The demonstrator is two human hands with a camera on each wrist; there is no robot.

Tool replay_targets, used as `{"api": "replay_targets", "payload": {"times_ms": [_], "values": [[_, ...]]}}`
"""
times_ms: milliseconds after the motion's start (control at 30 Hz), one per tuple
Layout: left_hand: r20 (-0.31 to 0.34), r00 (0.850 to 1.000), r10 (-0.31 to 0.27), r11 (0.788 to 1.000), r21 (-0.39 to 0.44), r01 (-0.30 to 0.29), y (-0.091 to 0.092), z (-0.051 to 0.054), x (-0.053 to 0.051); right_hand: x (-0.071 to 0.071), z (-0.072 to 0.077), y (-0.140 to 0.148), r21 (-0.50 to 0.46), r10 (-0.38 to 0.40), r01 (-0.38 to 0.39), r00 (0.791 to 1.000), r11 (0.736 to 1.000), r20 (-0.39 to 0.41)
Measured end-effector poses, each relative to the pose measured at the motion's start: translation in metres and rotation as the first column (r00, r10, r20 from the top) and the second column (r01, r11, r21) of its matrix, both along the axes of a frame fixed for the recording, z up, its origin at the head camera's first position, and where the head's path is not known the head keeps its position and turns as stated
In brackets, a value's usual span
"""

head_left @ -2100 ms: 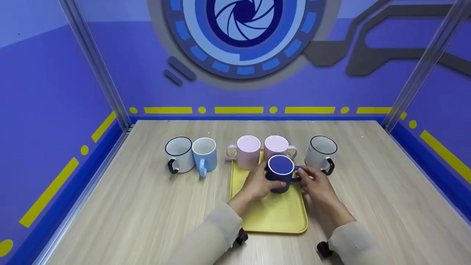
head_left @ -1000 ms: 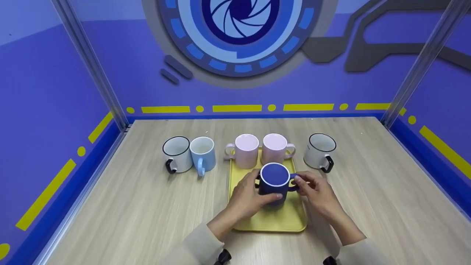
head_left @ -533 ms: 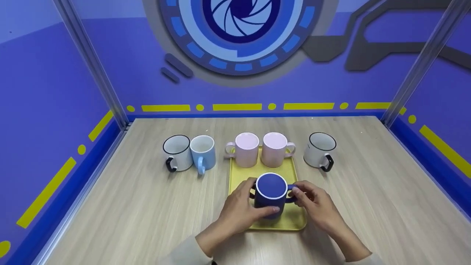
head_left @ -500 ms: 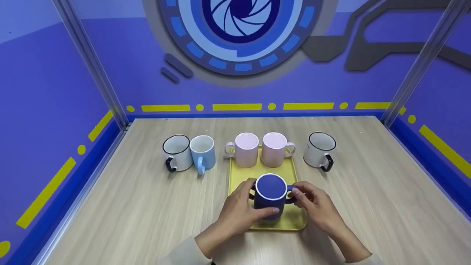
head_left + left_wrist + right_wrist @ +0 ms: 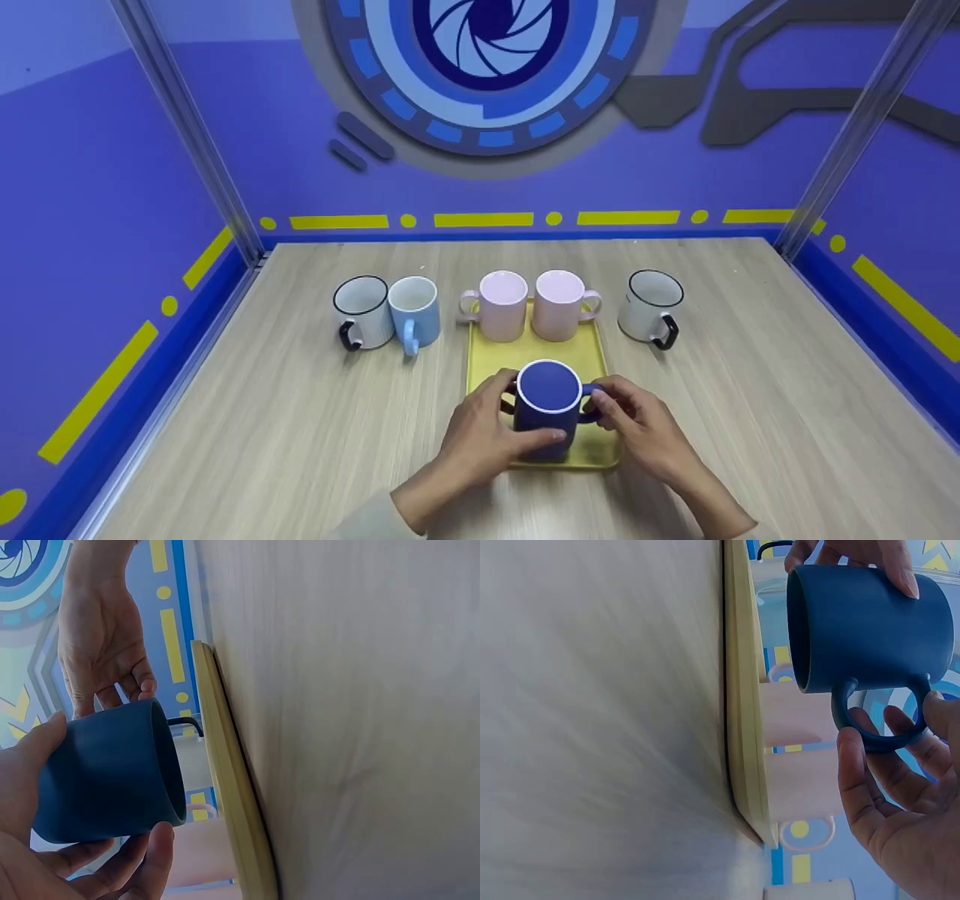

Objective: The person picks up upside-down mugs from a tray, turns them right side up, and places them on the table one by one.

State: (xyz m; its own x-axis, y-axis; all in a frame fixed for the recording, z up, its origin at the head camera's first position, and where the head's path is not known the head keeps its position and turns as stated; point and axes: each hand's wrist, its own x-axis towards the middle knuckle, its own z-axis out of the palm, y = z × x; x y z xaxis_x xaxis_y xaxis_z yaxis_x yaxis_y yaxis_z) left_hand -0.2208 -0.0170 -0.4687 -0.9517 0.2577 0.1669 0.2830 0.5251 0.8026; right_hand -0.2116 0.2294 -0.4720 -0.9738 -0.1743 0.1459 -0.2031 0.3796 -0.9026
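Observation:
A dark blue mug (image 5: 546,420) hangs upside down above the yellow tray (image 5: 487,360); its white-ringed base faces up. The left wrist view shows its open rim pointing down, with a gap to the tray. My left hand (image 5: 480,439) grips the mug's body, thumb on the near side and fingers on the far side. With thumb and fingers my right hand (image 5: 649,427) holds the handle (image 5: 877,739), which points right. At the tray's far end two pink mugs (image 5: 503,307) stand side by side, their handles turned outward.
Left of the tray stand a black-rimmed white mug (image 5: 367,322) and a light blue mug (image 5: 424,322), close together. Another black-rimmed white mug (image 5: 645,319) stands to its right. Blue patterned walls (image 5: 247,135) enclose the wooden table (image 5: 300,435) at the back and sides.
Both hands have drawn the dark blue mug toward me and slightly left, away from the pink mugs. In the last half second it moved only a little. The other mugs have stayed put.

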Motion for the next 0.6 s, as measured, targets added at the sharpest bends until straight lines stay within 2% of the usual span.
{"api": "replay_targets", "payload": {"times_ms": [367, 600], "values": [[0.107, 0.994, -0.005, 0.998, 0.069, -0.002, -0.0013, 0.0009, -0.0025, -0.0013, 0.0031, -0.003, -0.022, -0.001, 0.001, 1.0, 1.0, 0.02], [0.191, 0.981, -0.044, 0.991, 0.13, 0.02, -0.0015, 0.0026, -0.0055, -0.0042, 0.0038, -0.0073, -0.082, 0.004, 0.002, 0.997, 0.997, 0.072]]}}
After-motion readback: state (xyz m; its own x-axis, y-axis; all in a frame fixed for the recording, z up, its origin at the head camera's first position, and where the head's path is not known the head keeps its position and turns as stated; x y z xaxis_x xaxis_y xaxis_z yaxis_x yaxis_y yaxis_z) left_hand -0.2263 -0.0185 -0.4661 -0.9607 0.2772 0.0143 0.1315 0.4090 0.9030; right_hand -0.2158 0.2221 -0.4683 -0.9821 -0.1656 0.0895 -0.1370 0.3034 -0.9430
